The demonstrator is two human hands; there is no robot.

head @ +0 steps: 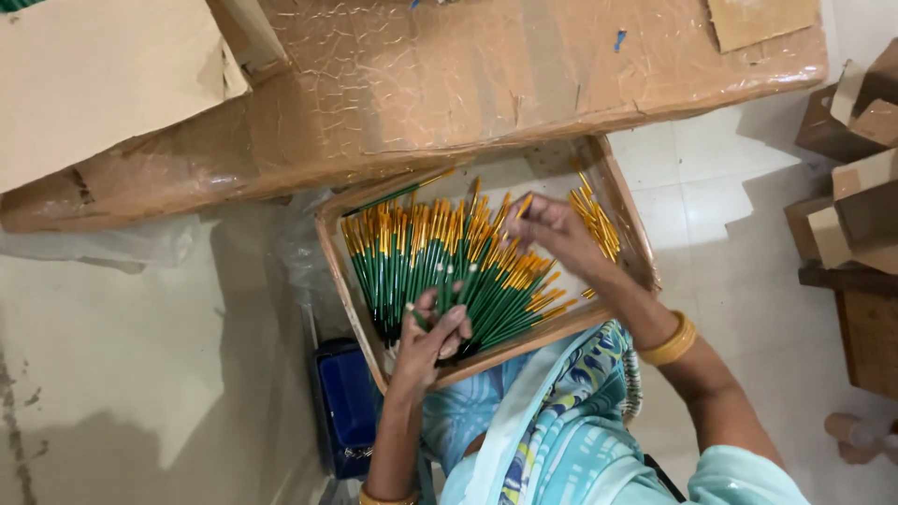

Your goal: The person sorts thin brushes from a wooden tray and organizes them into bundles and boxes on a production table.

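Observation:
A shallow cardboard tray [629, 211] rests on my lap, filled with several green-handled brushes [426, 257] with golden ferrules, fanned out side by side. My left hand [432, 335] grips the lower handle ends of a bunch of these brushes at the tray's near edge. My right hand [552, 232] reaches over the upper part of the fan, fingers pinching the golden tip of one brush. A smaller heap of golden-tipped brushes [599, 224] lies at the tray's right side.
A low table wrapped in brown paper and plastic film [449, 84] stands just beyond the tray. A blue box [344, 402] sits on the floor at my left knee. Cardboard cartons [856, 187] are stacked at the right. Pale tiled floor surrounds me.

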